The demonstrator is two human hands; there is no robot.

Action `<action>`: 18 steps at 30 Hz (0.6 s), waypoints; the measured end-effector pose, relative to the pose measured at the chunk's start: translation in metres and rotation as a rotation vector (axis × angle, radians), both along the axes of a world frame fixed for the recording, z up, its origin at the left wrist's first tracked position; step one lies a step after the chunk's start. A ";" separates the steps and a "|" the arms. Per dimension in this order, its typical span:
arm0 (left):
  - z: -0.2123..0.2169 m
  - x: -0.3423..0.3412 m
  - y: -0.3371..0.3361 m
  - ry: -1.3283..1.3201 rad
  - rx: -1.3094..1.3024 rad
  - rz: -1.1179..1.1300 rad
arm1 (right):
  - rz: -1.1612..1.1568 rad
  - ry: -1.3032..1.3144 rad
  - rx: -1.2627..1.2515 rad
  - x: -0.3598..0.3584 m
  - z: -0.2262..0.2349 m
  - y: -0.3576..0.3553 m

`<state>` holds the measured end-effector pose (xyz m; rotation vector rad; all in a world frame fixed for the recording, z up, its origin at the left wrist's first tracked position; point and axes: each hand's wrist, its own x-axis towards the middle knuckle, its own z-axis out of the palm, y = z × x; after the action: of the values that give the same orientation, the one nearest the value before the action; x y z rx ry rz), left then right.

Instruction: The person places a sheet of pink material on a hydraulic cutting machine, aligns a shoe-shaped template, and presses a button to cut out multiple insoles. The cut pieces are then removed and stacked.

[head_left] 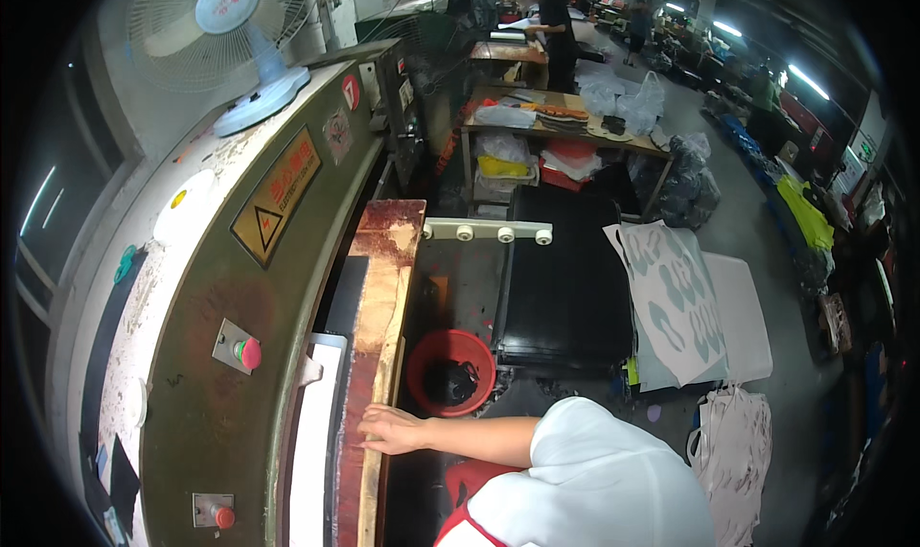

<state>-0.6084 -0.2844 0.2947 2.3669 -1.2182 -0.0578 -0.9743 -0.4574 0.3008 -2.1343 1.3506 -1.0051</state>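
My right hand (391, 429) reaches in from the right with the arm bent across. Its fingers curl over the edge of a long worn wooden board (385, 302), which has a reddish-brown surface and a pale bare edge. Beside the board, along the green machine (206, 288), lies a white panel (311, 451), with a dark sheet (343, 298) beyond it. Below the board's outer side stands a red bucket (418, 372) with black scraps in it. My left hand is out of view.
A red-pink push button (247, 353) and an orange-red one (223, 517) stick out of the machine. A fan (259, 101) stands on top. To the right are a black stack (565, 288) and cut-out sheets (671, 298). A person (554, 29) stands at a far table.
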 end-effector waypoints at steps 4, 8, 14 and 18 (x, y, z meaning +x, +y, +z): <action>-0.008 -0.008 0.037 -0.124 -0.097 -0.117 | -0.072 0.097 -0.019 -0.017 0.017 0.037; -0.002 -0.002 0.064 -0.224 -0.122 -0.235 | -0.192 0.192 -0.033 -0.029 0.036 0.039; -0.016 0.016 0.095 -0.035 -0.100 -0.045 | -0.401 0.336 0.005 -0.032 0.049 0.006; -0.058 0.040 0.140 0.087 -0.070 -0.109 | -0.400 0.366 0.156 -0.046 0.061 0.012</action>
<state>-0.5679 -0.1448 0.2370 2.2137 -1.2849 -0.1492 -1.0202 -0.4453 0.3619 -2.0385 2.0199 -0.6275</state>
